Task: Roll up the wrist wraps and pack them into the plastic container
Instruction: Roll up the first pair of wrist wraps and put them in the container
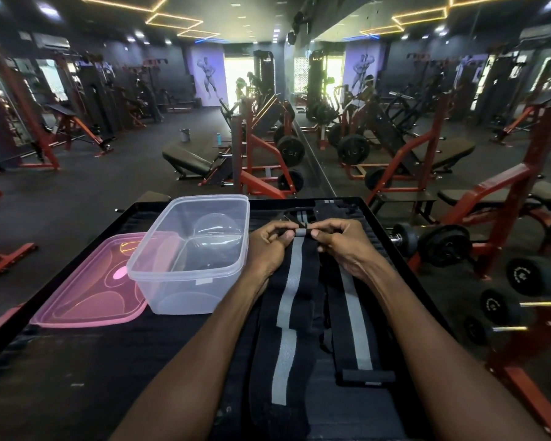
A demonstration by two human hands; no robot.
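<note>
Black, grey-striped wrist wrap, apparently barely rolled between hands.

Gym: weight benches, dumbbells.

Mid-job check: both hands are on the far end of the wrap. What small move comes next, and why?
Probably keep rolling toward the body. Both the left hand and the right hand pinch only a small starter roll at the far end of the wrap, most of it lies flat, and the container looks empty.
</note>
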